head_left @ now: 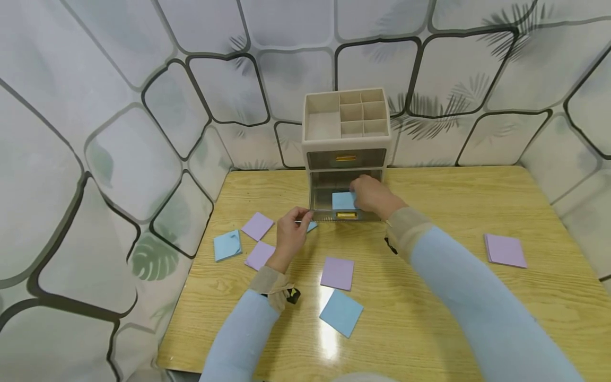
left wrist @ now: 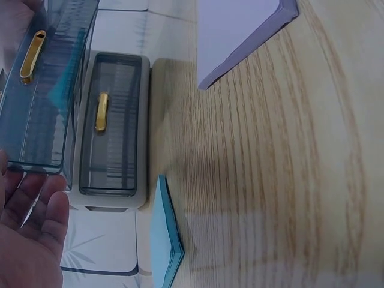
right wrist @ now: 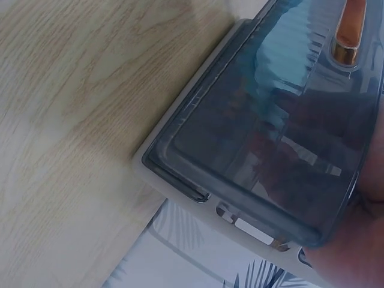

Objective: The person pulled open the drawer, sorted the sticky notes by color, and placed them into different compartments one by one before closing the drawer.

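A white desktop organizer [head_left: 347,139] has its middle smoky clear drawer [head_left: 324,200] pulled out. My left hand [head_left: 290,232] holds the drawer's front left corner, its fingers [left wrist: 37,198] curled at the edge in the left wrist view. My right hand [head_left: 373,195] reaches over the right side into the drawer and grips the edge of a light blue sticky note pad [head_left: 343,201]; its fingertips are hidden in the head view. Through the drawer's clear wall the blue pad [right wrist: 285,57] shows in the right wrist view. Another blue pad [left wrist: 165,237] lies on the table near my left hand.
Purple pads [head_left: 258,226] and a blue pad [head_left: 227,245] lie at the left of the wooden table [head_left: 429,318]. A purple pad [head_left: 337,273] and a blue one [head_left: 341,313] are nearer me, another purple stack [head_left: 506,250] far right. The bottom drawer [left wrist: 111,126] is closed.
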{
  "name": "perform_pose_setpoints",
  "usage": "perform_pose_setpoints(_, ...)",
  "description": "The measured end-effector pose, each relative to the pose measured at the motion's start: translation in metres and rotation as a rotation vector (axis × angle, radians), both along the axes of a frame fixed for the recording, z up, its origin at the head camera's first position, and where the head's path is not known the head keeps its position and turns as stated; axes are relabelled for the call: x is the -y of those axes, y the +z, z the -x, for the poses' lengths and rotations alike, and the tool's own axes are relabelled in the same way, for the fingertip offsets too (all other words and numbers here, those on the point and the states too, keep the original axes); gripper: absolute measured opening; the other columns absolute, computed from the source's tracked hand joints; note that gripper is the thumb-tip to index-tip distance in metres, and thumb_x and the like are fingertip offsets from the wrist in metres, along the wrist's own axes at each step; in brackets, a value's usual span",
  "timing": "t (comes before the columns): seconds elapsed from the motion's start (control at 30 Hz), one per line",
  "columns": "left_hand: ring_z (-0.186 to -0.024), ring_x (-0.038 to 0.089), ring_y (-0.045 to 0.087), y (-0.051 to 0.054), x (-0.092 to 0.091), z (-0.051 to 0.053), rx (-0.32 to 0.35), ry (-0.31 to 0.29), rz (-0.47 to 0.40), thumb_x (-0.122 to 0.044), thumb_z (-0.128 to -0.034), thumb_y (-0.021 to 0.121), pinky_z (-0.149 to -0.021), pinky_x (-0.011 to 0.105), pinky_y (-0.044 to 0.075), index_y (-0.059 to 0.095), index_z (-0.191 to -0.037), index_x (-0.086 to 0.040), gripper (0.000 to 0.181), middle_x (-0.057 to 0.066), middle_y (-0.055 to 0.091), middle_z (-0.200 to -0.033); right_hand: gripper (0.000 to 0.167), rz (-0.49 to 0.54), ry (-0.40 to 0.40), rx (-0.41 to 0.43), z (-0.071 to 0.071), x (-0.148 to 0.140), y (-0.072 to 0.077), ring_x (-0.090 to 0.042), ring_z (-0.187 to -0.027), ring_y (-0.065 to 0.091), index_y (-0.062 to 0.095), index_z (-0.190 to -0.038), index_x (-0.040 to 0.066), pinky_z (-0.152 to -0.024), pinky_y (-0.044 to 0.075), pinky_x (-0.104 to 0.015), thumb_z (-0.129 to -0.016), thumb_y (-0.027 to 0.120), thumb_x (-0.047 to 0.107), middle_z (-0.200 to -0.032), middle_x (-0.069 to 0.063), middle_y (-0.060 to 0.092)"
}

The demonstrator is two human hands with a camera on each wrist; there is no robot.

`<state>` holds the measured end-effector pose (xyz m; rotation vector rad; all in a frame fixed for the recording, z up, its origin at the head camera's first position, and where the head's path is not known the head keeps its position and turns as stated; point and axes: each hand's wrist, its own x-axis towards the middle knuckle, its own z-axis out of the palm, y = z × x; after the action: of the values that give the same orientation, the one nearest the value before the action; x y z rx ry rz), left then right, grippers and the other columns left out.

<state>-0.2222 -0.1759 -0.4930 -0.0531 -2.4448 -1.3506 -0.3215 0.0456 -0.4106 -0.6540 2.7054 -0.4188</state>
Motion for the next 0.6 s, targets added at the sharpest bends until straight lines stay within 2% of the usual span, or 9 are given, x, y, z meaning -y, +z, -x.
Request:
perform_pose_setpoints(0.07, -0.091, 0.035, 0.078, -0.001, 0.000, 0.000, -0.004, -0.002, 0.004, -0.017, -0.1057, 0.068, -0.077, 0.045, 0.065, 0.075, -0.103, 0.002, 0.020, 0.018, 0.080, -0.097, 0.037, -0.019, 0.018, -0.004, 0.001, 0.001, 0.000, -0.040, -0.127, 0.062, 0.069, -0.133, -0.006, -0.100, 0.053, -0.048, -0.097, 0.058, -0.005, -0.141, -0.026, 0.065)
perform_pose_setpoints(0.13, -0.091, 0.034, 0.078, -0.002, 0.001, 0.000, -0.004, -0.004, 0.007, -0.017, -0.1059, 0.068, -0.077, 0.043, 0.065, 0.075, -0.102, 0.001, 0.020, 0.017, 0.080, -0.097, 0.037, -0.026, 0.026, -0.002, 0.001, 0.002, 0.001, -0.040, -0.126, 0.063, 0.070, -0.131, -0.006, -0.100, 0.054, -0.048, -0.098, 0.055, -0.006, -0.139, -0.026, 0.067)
perform_pose_setpoints(0.27, -0.091, 0.034, 0.078, -0.002, 0.001, 0.000, -0.006, -0.007, 0.005, -0.018, -0.1061, 0.068, -0.077, 0.043, 0.065, 0.075, -0.103, 0.001, 0.020, 0.017, 0.080, -0.097, 0.042, -0.019, 0.009, 0.010, 0.000, 0.003, 0.002, -0.044, -0.139, 0.057, 0.064, -0.141, -0.004, -0.114, 0.050, -0.054, -0.102, 0.049, -0.006, -0.148, -0.026, 0.061)
perform_pose_setpoints(0.37, -0.091, 0.035, 0.078, -0.002, 0.002, 0.001, -0.010, -0.007, 0.001, -0.017, -0.1060, 0.068, -0.077, 0.046, 0.065, 0.075, -0.103, 0.001, 0.020, 0.017, 0.080, -0.097, 0.043, -0.003, 0.006, 0.007, -0.003, 0.002, 0.003, -0.045, -0.142, 0.054, 0.059, -0.146, -0.005, -0.117, 0.048, -0.055, -0.104, 0.048, -0.005, -0.151, -0.027, 0.058)
perform_pose_setpoints(0.5, -0.092, 0.035, 0.078, -0.002, 0.002, 0.001, -0.016, 0.000, -0.008, -0.016, -0.1052, 0.069, -0.076, 0.044, 0.065, 0.075, -0.102, 0.001, 0.019, 0.017, 0.080, -0.097, 0.040, 0.062, 0.015, -0.041, -0.007, -0.004, 0.005, -0.045, -0.139, 0.056, 0.059, -0.145, -0.005, -0.114, 0.049, -0.057, -0.107, 0.049, 0.002, -0.147, -0.027, 0.061)
perform_pose_setpoints(0.6, -0.093, 0.034, 0.078, -0.002, 0.003, 0.000, -0.008, 0.008, -0.010, -0.017, -0.1050, 0.070, -0.075, 0.039, 0.064, 0.076, -0.103, 0.001, 0.019, 0.016, 0.081, -0.098, 0.035, 0.133, 0.024, -0.110, -0.013, -0.014, 0.009, -0.043, -0.128, 0.063, 0.063, -0.141, -0.003, -0.107, 0.053, -0.057, -0.108, 0.052, 0.007, -0.138, -0.025, 0.067)
